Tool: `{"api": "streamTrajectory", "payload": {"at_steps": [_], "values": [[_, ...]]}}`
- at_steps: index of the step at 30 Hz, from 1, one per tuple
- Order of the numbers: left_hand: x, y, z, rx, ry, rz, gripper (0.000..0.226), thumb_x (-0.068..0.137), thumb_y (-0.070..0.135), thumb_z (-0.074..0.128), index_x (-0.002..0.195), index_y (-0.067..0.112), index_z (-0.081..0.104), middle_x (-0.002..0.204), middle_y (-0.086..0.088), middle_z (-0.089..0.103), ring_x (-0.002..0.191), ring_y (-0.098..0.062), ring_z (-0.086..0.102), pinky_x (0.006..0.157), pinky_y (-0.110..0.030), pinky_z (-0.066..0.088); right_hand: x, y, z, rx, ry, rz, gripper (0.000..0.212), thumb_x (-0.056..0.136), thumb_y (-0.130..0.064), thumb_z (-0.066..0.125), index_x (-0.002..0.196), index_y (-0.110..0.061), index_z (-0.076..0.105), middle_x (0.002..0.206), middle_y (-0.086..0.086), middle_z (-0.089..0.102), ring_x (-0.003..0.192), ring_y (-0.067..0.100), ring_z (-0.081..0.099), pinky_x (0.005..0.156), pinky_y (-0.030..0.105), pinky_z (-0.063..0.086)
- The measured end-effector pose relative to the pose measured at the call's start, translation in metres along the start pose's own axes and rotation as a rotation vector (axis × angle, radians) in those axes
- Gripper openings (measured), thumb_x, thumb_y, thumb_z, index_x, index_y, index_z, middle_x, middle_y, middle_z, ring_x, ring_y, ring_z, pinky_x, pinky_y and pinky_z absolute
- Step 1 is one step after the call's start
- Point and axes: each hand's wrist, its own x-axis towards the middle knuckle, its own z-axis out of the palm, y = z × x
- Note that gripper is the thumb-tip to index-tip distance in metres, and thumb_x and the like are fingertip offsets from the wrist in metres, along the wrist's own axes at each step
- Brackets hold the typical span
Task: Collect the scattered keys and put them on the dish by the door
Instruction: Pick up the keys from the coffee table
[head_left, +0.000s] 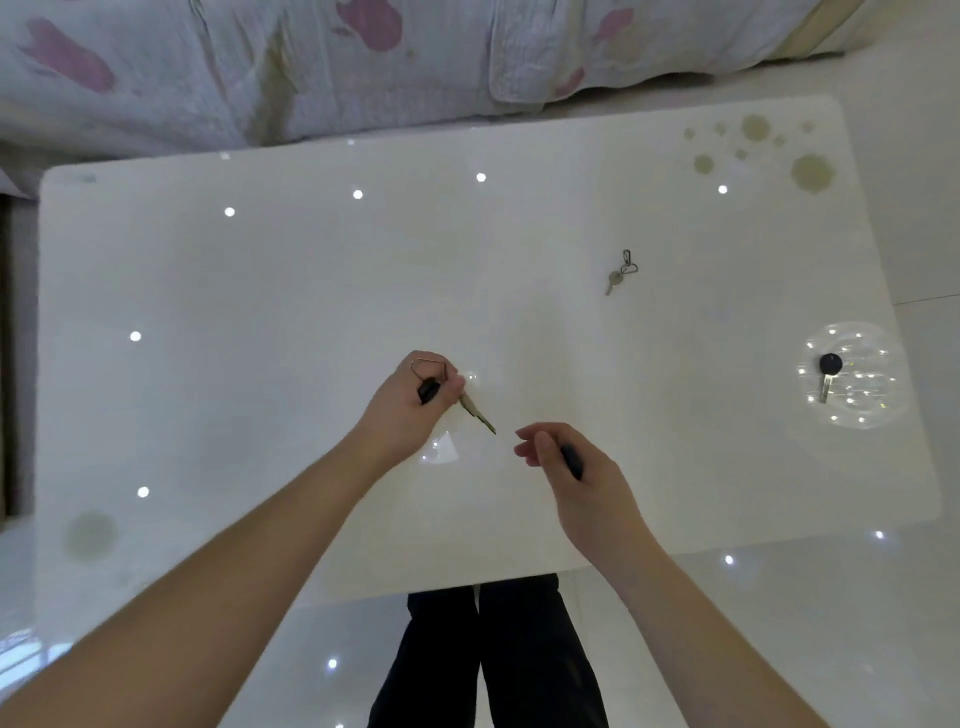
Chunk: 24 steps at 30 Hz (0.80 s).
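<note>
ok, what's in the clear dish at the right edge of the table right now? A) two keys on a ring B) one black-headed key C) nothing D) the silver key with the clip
B: the clear dish holds a single black-headed key; the silver key with the clip lies apart on the table.

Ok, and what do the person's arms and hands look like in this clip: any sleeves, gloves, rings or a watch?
Both arms are bare from the frame's edge to the wrists: no sleeves show. The left hand and right hand wear no gloves, and no watch, bracelet or ring is visible on the sides facing the camera. Below the table edge, dark trousers show.
</note>
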Motion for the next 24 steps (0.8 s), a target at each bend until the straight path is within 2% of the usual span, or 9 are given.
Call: {"api": "streamTrajectory", "payload": {"at_steps": [3, 5, 8, 10, 12, 15, 18, 21, 24], "values": [[-0.024, 0.036, -0.011, -0.26, 0.012, 0.026, 0.02, 0.098, 0.028, 0.051, 0.084, 0.02, 0.063, 0.109, 0.016, 0.064, 0.083, 0.001, 0.058, 0.068, -0.007, 0.042, -0.004, -0.011, 0.002, 0.037, 0.043, -0.021, 0.023, 0.1, -0.03, 0.042, 0.096, -0.039, 0.064, 0.09, -0.02, 0.071, 0.086, 0.002, 0.064, 0.07, 0.007, 0.042], [-0.037, 0.056, -0.021, -0.387, -0.035, 0.047, 0.027, 0.098, 0.038, 0.047, 0.088, 0.016, 0.06, 0.112, 0.022, 0.067, 0.094, 0.0, 0.06, 0.07, -0.008, 0.044, -0.009, -0.02, 0.001, 0.067, 0.094, -0.026, 0.025, 0.1, -0.029, 0.041, 0.098, -0.038, 0.064, 0.091, -0.019, 0.071, 0.088, -0.001, 0.064, 0.073, 0.009, 0.044], [-0.044, 0.075, -0.023, -0.57, -0.088, 0.032, 0.031, 0.096, 0.047, 0.044, 0.076, 0.025, 0.051, 0.107, 0.002, 0.074, 0.108, -0.02, 0.063, 0.086, -0.032, 0.042, -0.015, -0.027, -0.001, 0.097, 0.137, -0.039, 0.026, 0.101, -0.031, 0.04, 0.098, -0.04, 0.064, 0.093, -0.017, 0.071, 0.09, 0.001, 0.064, 0.076, 0.015, 0.047], [-0.049, 0.091, -0.021, -0.752, -0.04, -0.002, 0.028, 0.097, 0.038, 0.047, 0.074, 0.022, 0.054, 0.079, -0.003, 0.071, 0.087, -0.026, 0.068, 0.087, -0.037, 0.045, -0.021, -0.036, -0.006, 0.129, 0.177, -0.037, 0.026, 0.101, -0.031, 0.041, 0.098, -0.039, 0.065, 0.094, -0.015, 0.071, 0.09, 0.003, 0.065, 0.078, 0.02, 0.047], [-0.056, 0.116, -0.017, -0.907, -0.028, -0.039, 0.03, 0.097, 0.033, 0.05, 0.071, 0.018, 0.054, 0.06, -0.003, 0.054, 0.056, -0.023, 0.054, 0.076, -0.037, 0.052, -0.033, -0.053, -0.013, 0.141, 0.204, -0.045, 0.025, 0.101, -0.029, 0.041, 0.1, -0.036, 0.066, 0.094, -0.013, 0.072, 0.089, 0.004, 0.065, 0.079, 0.024, 0.047], [-0.07, 0.158, -0.017, -0.859, -0.069, -0.086, 0.035, 0.095, 0.043, 0.051, 0.067, 0.022, 0.051, 0.056, 0.002, 0.046, 0.042, -0.015, 0.034, 0.044, -0.027, 0.036, -0.048, -0.082, -0.027, 0.139, 0.225, -0.071, 0.024, 0.101, -0.026, 0.041, 0.104, -0.031, 0.065, 0.094, -0.013, 0.071, 0.087, 0.005, 0.066, 0.078, 0.022, 0.049], [-0.073, 0.185, -0.019, -0.778, -0.114, -0.034, 0.031, 0.093, 0.044, 0.055, 0.07, 0.023, 0.05, 0.058, 0.003, 0.04, 0.043, -0.014, 0.023, 0.041, -0.025, 0.021, -0.056, -0.105, -0.042, 0.135, 0.243, -0.122, 0.024, 0.101, -0.022, 0.041, 0.106, -0.03, 0.064, 0.092, -0.013, 0.07, 0.081, 0.007, 0.066, 0.07, 0.018, 0.049], [-0.066, 0.2, -0.021, -0.754, -0.141, -0.022, 0.018, 0.08, 0.034, 0.071, 0.078, 0.025, 0.056, 0.058, 0.003, 0.033, 0.046, -0.015, 0.021, 0.042, -0.025, 0.023, -0.053, -0.119, -0.057, 0.173, 0.283, -0.113, 0.025, 0.101, -0.022, 0.041, 0.106, -0.033, 0.063, 0.09, -0.011, 0.07, 0.063, 0.01, 0.063, 0.058, 0.022, 0.048], [-0.057, 0.207, -0.02, -0.711, -0.152, 0.016, 0.022, 0.077, 0.014, 0.071, 0.091, 0.027, 0.059, 0.06, 0.004, 0.039, 0.044, -0.014, 0.024, 0.044, -0.024, 0.025, -0.046, -0.122, -0.069, 0.223, 0.344, -0.041, 0.024, 0.101, -0.027, 0.04, 0.103, -0.037, 0.062, 0.089, -0.01, 0.07, 0.052, 0.01, 0.053, 0.056, 0.024, 0.042]]}}
